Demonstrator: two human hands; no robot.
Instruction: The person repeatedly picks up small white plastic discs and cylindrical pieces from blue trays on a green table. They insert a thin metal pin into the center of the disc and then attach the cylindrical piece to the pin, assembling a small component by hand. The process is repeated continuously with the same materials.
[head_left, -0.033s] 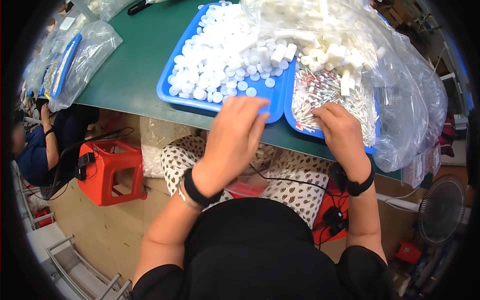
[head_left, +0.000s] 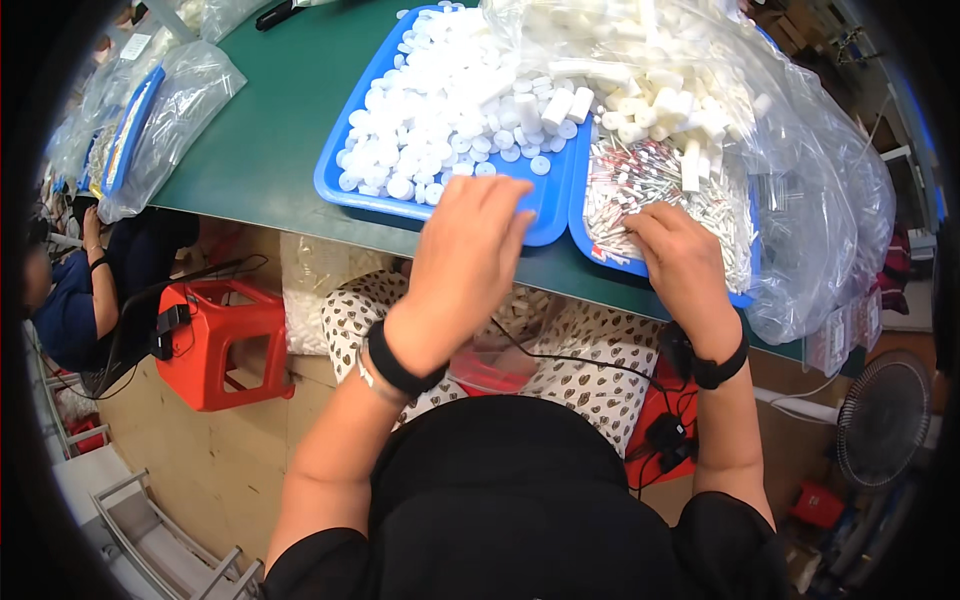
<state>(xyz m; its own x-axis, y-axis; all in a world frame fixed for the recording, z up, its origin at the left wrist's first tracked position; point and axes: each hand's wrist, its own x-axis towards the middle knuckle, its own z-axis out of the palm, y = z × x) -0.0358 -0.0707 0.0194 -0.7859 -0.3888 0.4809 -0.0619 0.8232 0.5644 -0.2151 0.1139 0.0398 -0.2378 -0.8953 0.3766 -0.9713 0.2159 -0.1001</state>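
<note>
At frame centre, the left hand [head_left: 462, 242] is near white discs [head_left: 425, 115] in a blue tray [head_left: 545, 222], fingers narrow; right of it, the right hand [head_left: 682, 252] pinches over thin pins [head_left: 645, 168]. What is held or done, I cannot tell; both heaps are large, so much seems left.

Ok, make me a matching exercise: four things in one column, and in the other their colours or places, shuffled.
1. Left hand
2. Right hand
3. Stool on the left
4. Table

A. Green
B. Fingertips at the thin sticks
C. Red
D. By the near edge of the tray of white discs

Pairs: 1-D, 2-B, 3-C, 4-A
</note>
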